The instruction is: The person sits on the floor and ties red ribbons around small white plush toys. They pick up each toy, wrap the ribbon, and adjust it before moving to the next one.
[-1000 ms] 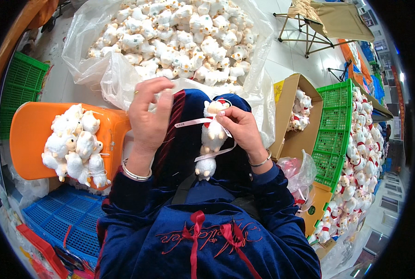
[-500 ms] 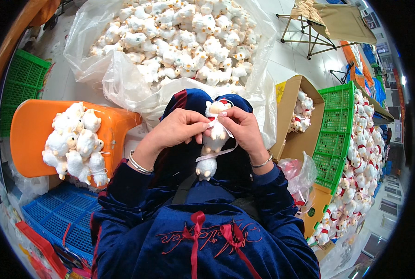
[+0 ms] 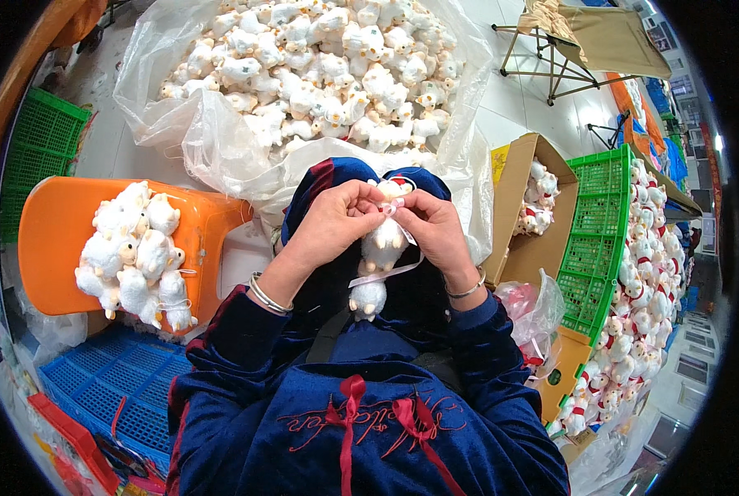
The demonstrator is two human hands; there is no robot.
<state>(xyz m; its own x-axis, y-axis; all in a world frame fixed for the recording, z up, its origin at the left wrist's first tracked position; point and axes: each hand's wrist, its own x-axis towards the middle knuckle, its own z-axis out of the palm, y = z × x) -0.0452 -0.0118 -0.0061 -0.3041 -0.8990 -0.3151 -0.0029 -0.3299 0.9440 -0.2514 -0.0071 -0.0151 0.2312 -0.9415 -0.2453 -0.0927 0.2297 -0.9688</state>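
Note:
A white plush animal (image 3: pixel 382 241) lies belly up on my lap, with its head pointing away from me. At its neck, my left hand (image 3: pixel 340 219) and my right hand (image 3: pixel 434 227) pinch a pale pink ribbon (image 3: pixel 390 208) that forms a small loop. The ribbon's tail hangs past my right fingers, curving down across the toy. Below it, between my thighs, rests a second white plush animal (image 3: pixel 368 299) with a pale ribbon across its upper end. My fingertips partly cover the first toy's neck.
A large clear plastic bag (image 3: pixel 179 136) of white plush toys lies ahead. Several more sit on an orange stool (image 3: pixel 47 248) at my left. To the right are a cardboard box (image 3: pixel 514 190), a green crate (image 3: pixel 588 223) and a heap of red-ribboned toys (image 3: pixel 634 331). A blue crate (image 3: pixel 109 380) stands lower left.
My left hand has shifted right and slightly up, closer to my right fingers. The ribbon at the toy's neck now shows a small loop. My right hand has barely moved.

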